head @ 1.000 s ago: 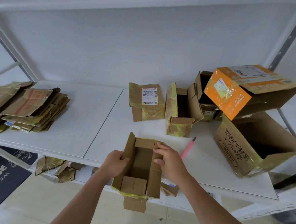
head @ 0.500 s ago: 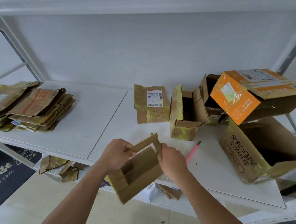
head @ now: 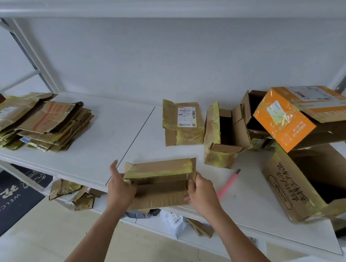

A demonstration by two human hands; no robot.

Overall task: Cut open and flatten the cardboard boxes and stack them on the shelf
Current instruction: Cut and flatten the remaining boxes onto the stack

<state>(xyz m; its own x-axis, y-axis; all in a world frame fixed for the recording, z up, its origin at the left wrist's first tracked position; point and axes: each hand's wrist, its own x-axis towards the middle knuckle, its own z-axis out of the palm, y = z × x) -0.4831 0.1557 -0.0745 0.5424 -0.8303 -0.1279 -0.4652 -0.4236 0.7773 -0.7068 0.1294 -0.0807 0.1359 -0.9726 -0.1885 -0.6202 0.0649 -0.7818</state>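
A small brown cardboard box (head: 160, 183) with yellow tape lies sideways at the front edge of the white shelf (head: 97, 146), partly collapsed. My left hand (head: 121, 186) holds its left end, one finger sticking up. My right hand (head: 201, 191) grips its right end flap. A stack of flattened boxes (head: 35, 121) lies at the far left of the shelf. A pink box cutter (head: 227, 184) lies on the shelf just right of my right hand.
Unflattened boxes stand at the back right: a labelled taped box (head: 184, 123), an open small box (head: 222, 138), an orange box (head: 304, 117) resting on a large open brown box (head: 307, 181). Cardboard scraps (head: 71, 193) lie on the lower shelf. A dark doormat (head: 1, 198) covers the floor at left.
Both hands turned the small box from open-side-up to lying sideways and lifted it onto the shelf edge, pressing it flatter. The view shifted slightly left.
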